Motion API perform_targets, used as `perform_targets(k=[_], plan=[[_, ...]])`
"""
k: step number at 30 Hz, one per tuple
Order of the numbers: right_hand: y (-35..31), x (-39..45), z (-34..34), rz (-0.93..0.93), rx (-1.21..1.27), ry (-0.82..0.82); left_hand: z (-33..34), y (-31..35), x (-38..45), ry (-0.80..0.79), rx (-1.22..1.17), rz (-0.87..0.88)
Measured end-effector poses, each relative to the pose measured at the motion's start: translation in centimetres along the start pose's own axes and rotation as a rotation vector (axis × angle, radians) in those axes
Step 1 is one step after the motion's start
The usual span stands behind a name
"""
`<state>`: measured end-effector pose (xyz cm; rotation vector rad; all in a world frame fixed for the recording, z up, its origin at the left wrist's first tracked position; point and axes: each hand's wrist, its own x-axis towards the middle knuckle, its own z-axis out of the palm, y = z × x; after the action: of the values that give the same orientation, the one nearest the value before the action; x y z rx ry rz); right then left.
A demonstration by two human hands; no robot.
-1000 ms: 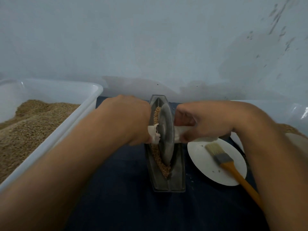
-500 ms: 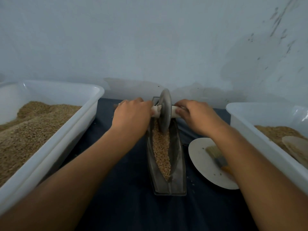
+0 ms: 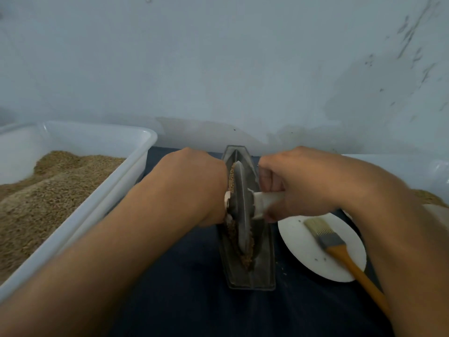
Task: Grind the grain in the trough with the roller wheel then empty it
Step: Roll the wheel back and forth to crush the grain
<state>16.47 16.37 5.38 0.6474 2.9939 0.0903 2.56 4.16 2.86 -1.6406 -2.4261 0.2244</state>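
Both hands grip the wheel's white handle: left hand point(image 3: 194, 188) at 9 o'clock, right hand point(image 3: 298, 188) at 3. The wheel point(image 3: 243, 210) stands upright in the trough point(image 3: 247, 271), amid grain point(image 3: 246, 256), at mid-counter. A brush point(image 3: 340, 251) lies on a plate point(image 3: 301, 249) at 4 o'clock.

1. This looks like a simple grain-processing workplace, not a home kitchen.
2. A large white tub point(image 3: 136, 166) at the left is filled with brown grain point(image 3: 48, 190); a second white tub point(image 3: 413, 166) stands at the right.
3. A metal trough point(image 3: 250, 276) with a roller wheel point(image 3: 241, 210) lies on a dark blue cloth point(image 3: 194, 288).
4. A brush point(image 3: 325, 237) rests on a white plate point(image 3: 301, 251).
5. The wall point(image 3: 218, 69) behind is bare, pale and stained.
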Motion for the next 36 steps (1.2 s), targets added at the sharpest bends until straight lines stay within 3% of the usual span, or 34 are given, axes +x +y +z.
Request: perform_targets(k=[7,11,17,21,25,28,36], plan=[[1.3,1.9,1.6,0.034,0.061,0.046,1.5,-0.3,1.6,0.022,-0.037,-0.058],[3.5,4.9,4.5,0.08,0.111,0.221,4.4,-0.3,4.5,0.209,-0.08,-0.147],[4.0,7.4,8.2,0.122,-0.005,0.417,7.4,-0.6,6.1,0.467,-0.218,-0.123],[3.7,6.3,6.4,0.079,0.094,0.349,6.5,-1.0,5.7,0.33,-0.181,-0.12],[2.5,3.8,3.4,0.045,0.09,0.151,3.8,-0.7,3.9,0.126,-0.108,-0.13],[1.6,1.9,1.8,0.021,0.005,0.011,1.6,0.1,1.7,0.092,-0.01,-0.078],[0.8,0.3,0.7,-0.001,0.067,-0.05,-0.1,0.0,-0.2,0.068,0.019,-0.061]])
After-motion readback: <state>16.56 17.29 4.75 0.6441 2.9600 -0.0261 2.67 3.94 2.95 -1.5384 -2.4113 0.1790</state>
